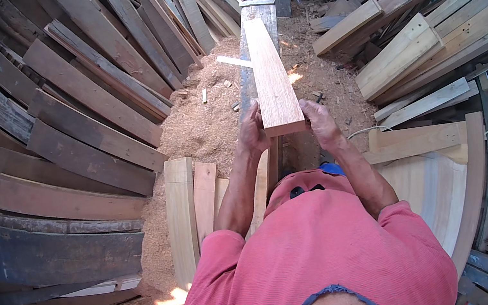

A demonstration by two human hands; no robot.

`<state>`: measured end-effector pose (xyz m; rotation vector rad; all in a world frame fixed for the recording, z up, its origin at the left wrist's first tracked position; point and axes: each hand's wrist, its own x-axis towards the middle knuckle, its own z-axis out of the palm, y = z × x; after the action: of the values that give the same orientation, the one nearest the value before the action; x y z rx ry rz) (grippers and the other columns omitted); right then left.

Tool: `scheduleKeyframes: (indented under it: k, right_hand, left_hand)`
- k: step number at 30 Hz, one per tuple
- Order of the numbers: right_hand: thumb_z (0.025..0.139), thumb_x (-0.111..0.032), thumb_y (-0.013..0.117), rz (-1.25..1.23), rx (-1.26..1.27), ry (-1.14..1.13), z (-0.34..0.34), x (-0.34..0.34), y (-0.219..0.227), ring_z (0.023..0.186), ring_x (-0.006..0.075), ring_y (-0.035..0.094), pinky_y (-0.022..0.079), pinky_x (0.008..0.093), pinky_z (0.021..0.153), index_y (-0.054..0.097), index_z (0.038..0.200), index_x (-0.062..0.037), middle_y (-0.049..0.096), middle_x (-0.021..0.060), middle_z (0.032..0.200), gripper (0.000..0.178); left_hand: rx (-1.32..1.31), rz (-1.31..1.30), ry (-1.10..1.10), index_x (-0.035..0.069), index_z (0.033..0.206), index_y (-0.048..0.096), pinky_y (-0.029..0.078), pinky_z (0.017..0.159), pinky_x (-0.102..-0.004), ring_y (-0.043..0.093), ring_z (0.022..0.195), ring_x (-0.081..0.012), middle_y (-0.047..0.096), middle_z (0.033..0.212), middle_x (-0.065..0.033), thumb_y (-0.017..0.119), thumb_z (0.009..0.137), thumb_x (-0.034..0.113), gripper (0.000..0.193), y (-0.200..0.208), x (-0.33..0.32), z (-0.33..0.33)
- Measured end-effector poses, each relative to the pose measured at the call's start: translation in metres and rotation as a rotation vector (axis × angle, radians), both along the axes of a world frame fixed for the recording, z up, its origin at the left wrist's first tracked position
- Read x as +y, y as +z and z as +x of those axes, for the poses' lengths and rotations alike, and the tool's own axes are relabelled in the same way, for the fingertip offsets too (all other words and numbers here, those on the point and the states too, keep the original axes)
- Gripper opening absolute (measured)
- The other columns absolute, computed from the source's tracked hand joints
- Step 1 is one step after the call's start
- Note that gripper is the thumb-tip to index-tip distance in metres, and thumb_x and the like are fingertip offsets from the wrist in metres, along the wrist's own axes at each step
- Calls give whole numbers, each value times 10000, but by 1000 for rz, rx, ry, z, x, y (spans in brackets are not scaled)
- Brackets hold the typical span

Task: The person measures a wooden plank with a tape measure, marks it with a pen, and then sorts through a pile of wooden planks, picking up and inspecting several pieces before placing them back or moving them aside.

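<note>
A thick, pale reddish wooden board points away from me, its near end raised close to my body. My left hand grips the near end along its left side. On the opposite side, my right hand holds the same end, thumb against the edge. The fingers of both hands are partly hidden under the wood. Beneath the board runs a narrow, worn workbench, mostly covered by it. A small pale strip of wood lies beside the board's left edge.
Sawdust and shavings cover the floor around the bench. Dark planks lean in rows at the left. Lighter planks are stacked at the right, above a pale wooden panel. Cut boards stand near my left side.
</note>
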<state>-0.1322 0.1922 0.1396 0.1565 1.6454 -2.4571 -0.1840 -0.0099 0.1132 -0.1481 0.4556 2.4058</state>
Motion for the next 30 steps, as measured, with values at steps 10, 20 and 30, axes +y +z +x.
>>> scheduleKeyframes:
  k: [10,20,30]
  right_hand:
    - [984,-271,762,477,63,-84,-26,1,18,1275,260,623,516,369,1066,522,1461,87,608,238,1437,643]
    - [1020,-146,660,332,-182,142,30,65,-31,950,218,745,600,386,871,627,1233,41,775,160,1128,285]
    - [1105,-450,518,643,-897,384,135,112,-117,608,192,631,522,370,595,710,993,-23,703,83,749,481]
  left_hand:
    - [71,394,76,-15,1598,375,396,1178,-687,544,1397,-457,503,1551,-283,409,1060,437,703,56,8,27]
    - [76,-258,58,124,1534,481,514,1105,-519,636,1294,-275,645,1373,-114,734,984,339,643,64,8,9]
    - [-71,-184,93,116,1288,609,587,816,-390,686,1032,-229,657,1137,-68,703,898,685,697,89,61,-19]
